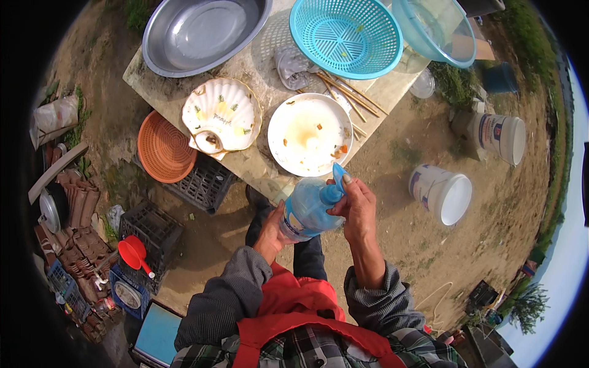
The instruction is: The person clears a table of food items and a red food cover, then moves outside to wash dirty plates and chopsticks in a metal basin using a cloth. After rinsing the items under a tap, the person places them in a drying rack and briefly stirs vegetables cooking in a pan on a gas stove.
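Note:
A clear blue plastic pump bottle [306, 207] with a label is held in front of my body, just off the table's near corner. My left hand [273, 232] grips its lower side. My right hand [359, 207] has its thumb and fingers on the blue pump head [339, 179] at the bottle's top. Just beyond the bottle, a round white plate [306, 129] carries brownish liquid and food scraps. To its left lies a shell-shaped dish [225, 115] with pineapple decoration, scraps and a small compartment. Several wooden chopsticks [352, 96] are scattered right of the round plate.
On the stone-like tabletop [255, 168] stand a metal basin [207, 27], a turquoise colander [345, 37] and a translucent blue basin [437, 27]. An orange basket [166, 147] sits on a black crate [202, 181] at left. White buckets [441, 193] lie right; a red dipper [132, 252] rests lower left.

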The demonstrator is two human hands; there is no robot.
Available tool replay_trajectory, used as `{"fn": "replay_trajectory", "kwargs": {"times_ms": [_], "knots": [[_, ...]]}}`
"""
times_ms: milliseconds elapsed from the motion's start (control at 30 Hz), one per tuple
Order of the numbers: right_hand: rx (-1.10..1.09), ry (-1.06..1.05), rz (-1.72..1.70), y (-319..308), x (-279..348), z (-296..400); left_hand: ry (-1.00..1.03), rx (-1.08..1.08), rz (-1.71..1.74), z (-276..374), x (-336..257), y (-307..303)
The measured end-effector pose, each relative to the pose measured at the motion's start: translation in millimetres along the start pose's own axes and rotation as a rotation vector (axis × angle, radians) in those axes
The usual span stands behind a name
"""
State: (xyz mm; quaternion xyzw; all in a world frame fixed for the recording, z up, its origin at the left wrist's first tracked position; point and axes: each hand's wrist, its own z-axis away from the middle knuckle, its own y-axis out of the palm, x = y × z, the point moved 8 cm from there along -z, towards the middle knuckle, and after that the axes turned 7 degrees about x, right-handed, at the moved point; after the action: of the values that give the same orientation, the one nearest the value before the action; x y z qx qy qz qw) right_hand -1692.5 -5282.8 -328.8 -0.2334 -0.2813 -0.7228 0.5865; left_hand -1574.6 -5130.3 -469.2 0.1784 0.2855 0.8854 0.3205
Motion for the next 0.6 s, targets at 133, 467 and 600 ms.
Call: {"fn": "replay_trajectory", "kwargs": {"times_ms": [133, 467, 600], "knots": [[-0.030, 0.000, -0.018, -3, 1, -2, -0.028, -0.093, -0.059, 6, -2, 2], [0.087, -0.068, 0.042, -1, 6, 17, 0.095, 0.012, -0.038, 3, -8, 5], [0.113, -0.272, -0.019, -14, 44, 65, 0.163, 0.176, -0.114, 4, -16, 40]]}}
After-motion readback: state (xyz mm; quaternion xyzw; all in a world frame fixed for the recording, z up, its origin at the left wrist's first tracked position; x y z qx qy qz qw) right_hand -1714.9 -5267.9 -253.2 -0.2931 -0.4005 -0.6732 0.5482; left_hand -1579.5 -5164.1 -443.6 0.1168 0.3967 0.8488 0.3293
